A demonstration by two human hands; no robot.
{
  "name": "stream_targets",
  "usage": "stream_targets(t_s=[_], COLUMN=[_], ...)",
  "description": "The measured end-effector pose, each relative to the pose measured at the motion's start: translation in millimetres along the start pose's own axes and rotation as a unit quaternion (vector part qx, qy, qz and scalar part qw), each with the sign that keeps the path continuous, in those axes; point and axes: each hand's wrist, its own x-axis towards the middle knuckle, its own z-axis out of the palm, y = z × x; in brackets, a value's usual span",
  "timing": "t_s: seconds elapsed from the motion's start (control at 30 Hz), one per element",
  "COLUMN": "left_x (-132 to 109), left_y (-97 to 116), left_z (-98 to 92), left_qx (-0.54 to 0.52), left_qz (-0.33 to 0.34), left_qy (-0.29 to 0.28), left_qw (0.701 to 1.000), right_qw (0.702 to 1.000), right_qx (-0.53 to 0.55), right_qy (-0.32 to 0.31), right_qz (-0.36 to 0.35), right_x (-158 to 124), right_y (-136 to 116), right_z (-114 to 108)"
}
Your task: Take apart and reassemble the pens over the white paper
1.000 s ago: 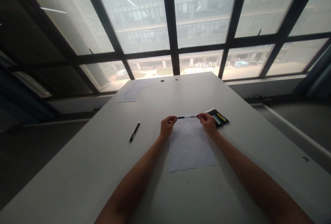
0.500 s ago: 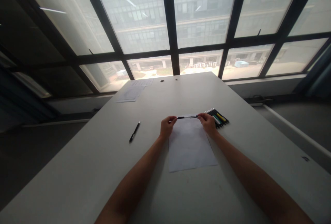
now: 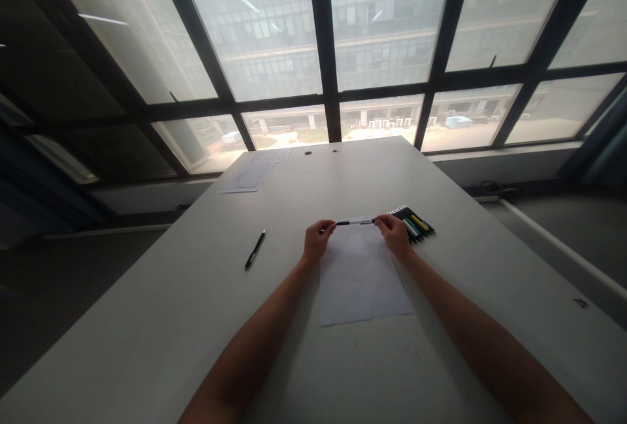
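Note:
A black pen with a pale middle section (image 3: pixel 354 222) lies crosswise between my two hands, over the far end of a white sheet of paper (image 3: pixel 362 280). My left hand (image 3: pixel 317 240) pinches the pen's left end between thumb and fingers. The right end is pinched by my right hand (image 3: pixel 393 232). Just beyond the right hand, a row of several pens (image 3: pixel 418 222), mostly black with green and yellow among them, lies side by side, partly hidden by that hand. Off to the left, a single black pen (image 3: pixel 255 251) rests slantwise on the table.
The white table (image 3: pixel 206 326) reaches to a wall of dark-framed windows. Printed papers (image 3: pixel 247 178) lie at its far left corner. Two small dark round spots (image 3: pixel 307 153) show near the far edge. A small dark mark (image 3: pixel 580 303) is at the right.

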Motion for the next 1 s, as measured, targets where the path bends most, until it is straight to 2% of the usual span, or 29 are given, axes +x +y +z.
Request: stream_targets(t_s=[0.43, 1.0], left_x=[1.1, -0.2], left_y=[-0.3, 2.3], left_z=[-1.0, -0.9], left_qx=[-0.002, -0.006], left_qz=[-0.002, -0.002], left_qy=[-0.004, -0.01], left_qw=[1.0, 1.0], right_qw=[1.0, 1.0], right_qx=[0.01, 0.008], right_qy=[0.001, -0.008], right_qz=[0.012, 0.009], right_x=[-0.9, -0.4], right_y=[-7.3, -1.7], right_z=[0.1, 0.2])
